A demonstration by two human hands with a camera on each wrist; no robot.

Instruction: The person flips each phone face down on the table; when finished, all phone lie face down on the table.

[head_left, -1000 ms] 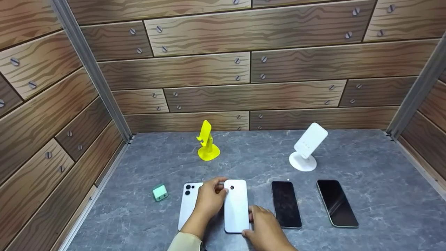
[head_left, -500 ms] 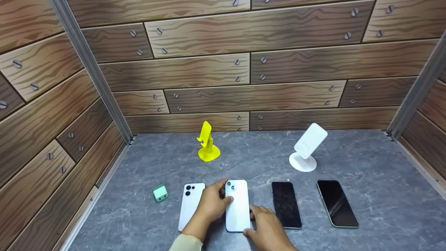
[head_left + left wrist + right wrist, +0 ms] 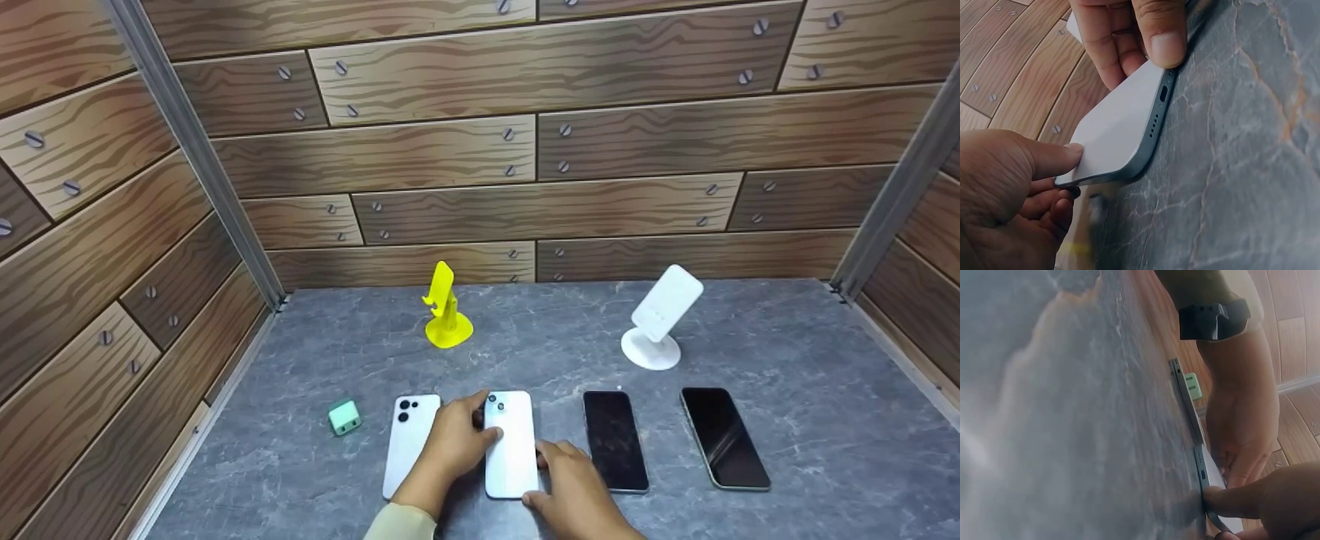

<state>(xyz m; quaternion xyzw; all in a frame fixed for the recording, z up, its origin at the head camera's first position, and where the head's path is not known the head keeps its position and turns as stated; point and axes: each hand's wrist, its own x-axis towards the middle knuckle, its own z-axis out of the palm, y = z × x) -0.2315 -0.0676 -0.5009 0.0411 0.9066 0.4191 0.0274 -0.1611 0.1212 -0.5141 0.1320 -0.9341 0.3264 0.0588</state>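
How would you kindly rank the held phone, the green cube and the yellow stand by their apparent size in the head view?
1. Held phone
2. Yellow stand
3. Green cube

The stand is farther from the camera, which makes it look smaller.

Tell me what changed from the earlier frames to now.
The left hand slid its thumb down the white phone it holds, toward the person; two camera lenses show where one did. Nothing was let go: the right hand still grips the phone's lower right corner. Yellow stand, white stand and green cube stayed put.
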